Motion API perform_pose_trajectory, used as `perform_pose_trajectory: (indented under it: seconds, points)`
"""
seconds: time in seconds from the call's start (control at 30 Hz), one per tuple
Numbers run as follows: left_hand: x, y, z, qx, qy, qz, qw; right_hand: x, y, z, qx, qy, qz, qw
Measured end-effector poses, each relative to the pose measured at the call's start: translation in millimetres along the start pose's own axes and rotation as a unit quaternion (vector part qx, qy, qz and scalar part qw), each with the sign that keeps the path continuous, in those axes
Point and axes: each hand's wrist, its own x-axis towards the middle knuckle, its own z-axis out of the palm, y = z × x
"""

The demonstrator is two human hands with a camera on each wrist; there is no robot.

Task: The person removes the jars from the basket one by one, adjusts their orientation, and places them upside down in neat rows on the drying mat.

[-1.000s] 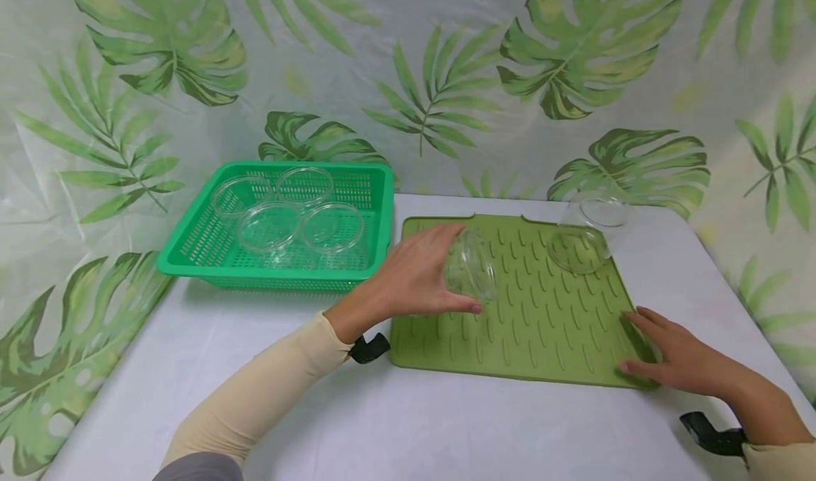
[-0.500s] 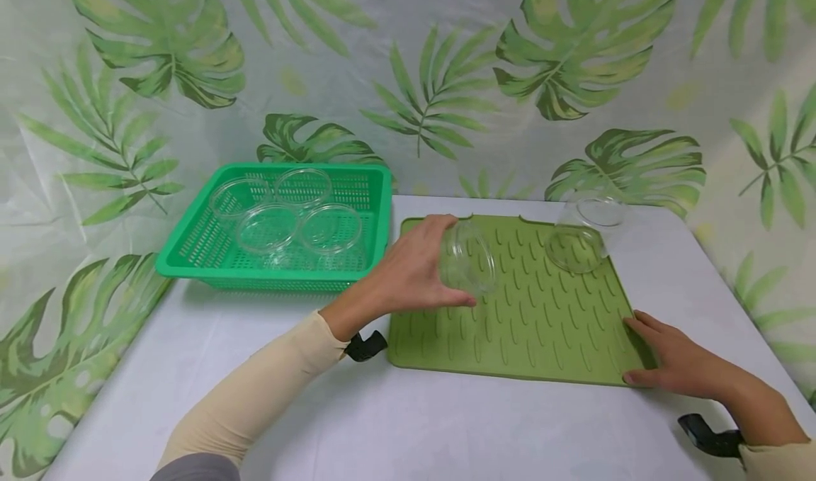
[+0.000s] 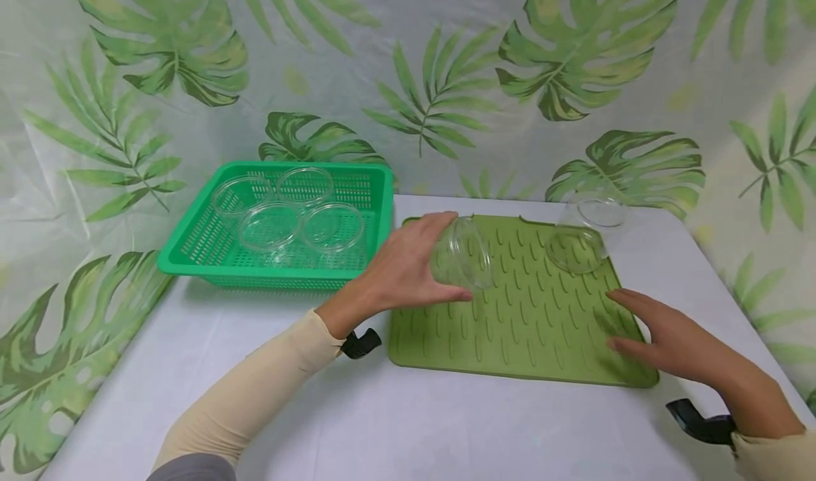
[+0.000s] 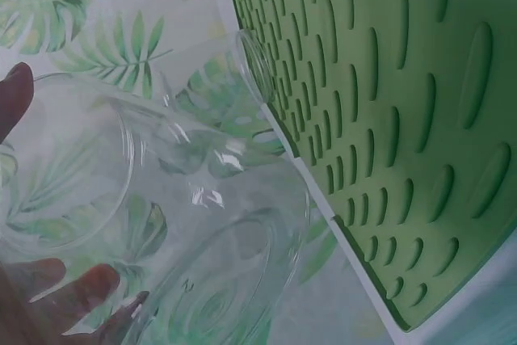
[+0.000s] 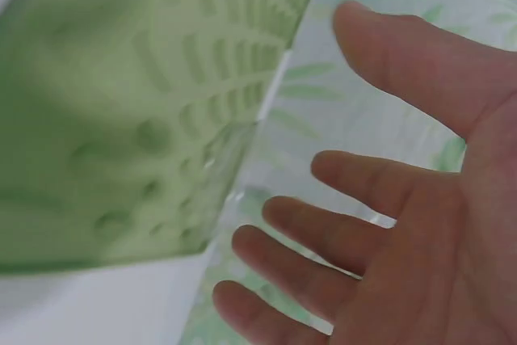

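My left hand (image 3: 404, 263) grips a clear glass cup (image 3: 464, 254) over the left part of the green ridged mat (image 3: 542, 329). The cup is tipped on its side, its wide end turned right; in the left wrist view the glass (image 4: 202, 175) fills the lower left, thumb and fingers spread round one end. My right hand (image 3: 678, 343) hovers over the mat's right front corner, fingers extended and holding nothing. Its spread fingers (image 5: 315, 236) show in the right wrist view. Another clear glass cup (image 3: 579, 240) stands upside down at the mat's back right corner.
A green plastic basket (image 3: 255, 273) with several clear glass cups (image 3: 333, 227) in it stands at the back left, beside the mat. A white cloth (image 3: 446, 431) covers the table. Behind hangs a leaf-patterned sheet (image 3: 446, 13).
My right hand has lifted from the mat's right edge and moved slightly left over it. My left hand has shifted a little left and back with the cup, tilting it somewhat.
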Motion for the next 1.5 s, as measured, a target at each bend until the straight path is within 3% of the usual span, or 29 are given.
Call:
perform_pose_trajectory:
  seconds: [0.17,0.33,0.6,0.8,0.97,1.27,1.5]
  points:
    - [0.6,-0.4,0.5,0.011,0.008,0.008,0.9999,17.7,-26,-11,0.015,0.038,-0.028,0.9988]
    - [2.6,2.5,3.4,0.014,-0.008,-0.002,0.9999,41.8,-61,-14,0.053,0.081,-0.061,0.9935]
    - [6.6,7.3,8.2,0.035,-0.016,0.007,0.9992,80.9,-108,-14,0.117,0.148,-0.155,0.9697]
    - [7.0,9.0,6.8,0.041,-0.010,0.022,0.9989,96.1,-133,-15,0.187,0.128,-0.206,0.9519]
    - [7.4,9.9,5.0,0.051,-0.012,0.032,0.9981,102.2,-142,-13,0.245,0.098,-0.220,0.9390]
    - [7.8,10.6,4.9,0.052,-0.012,0.038,0.9978,108.6,-142,-9,0.284,0.060,-0.169,0.9417]
    - [6.0,8.5,3.8,0.058,-0.011,0.046,0.9972,110.0,-142,-8,0.300,0.060,-0.171,0.9366]
